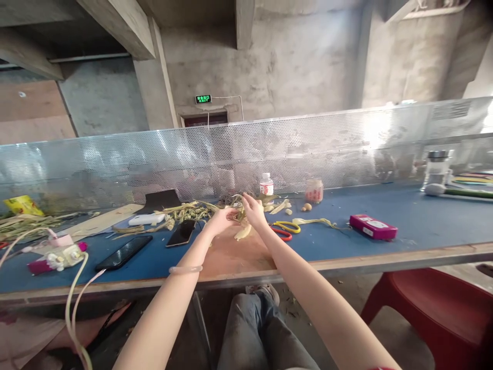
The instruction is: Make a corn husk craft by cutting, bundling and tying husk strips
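At the near edge of the blue table [335,252], we noted a charging cable [90,282] running from the large phone [124,253] over the edge; in our judgement, a sideways sweep of the left forearm could have snagged it and dragged the phone off. Ahead of us, the brown board [231,257] served as the work surface. Over its far part we held the pale dried leaf [243,231] between both hands: the left hand [223,221] grasped it from the side with curled fingers, and the right hand [252,208] pinched it higher up. The fingertip contact was partly hidden. We judged the leaf brittle; too hard a pull or too sharp a fold could have split it, and a loosened pinch could have let it spring open. The scissors [287,226] lay just right of the right wrist, handles showing, blades out of sight; a careless drop of that wrist risked contact with them. The small phone [182,233] lay near the left hand and limited its room on that side. Behind it, the white case [146,219] and the heap of dried leaves [188,211] crowded the table. Farther back, the plastic bottle [266,186] and the jar [315,191] stood upright, the bottle blocking a straight reach forward, before the perforated metal panel [246,159] closed off the far side.
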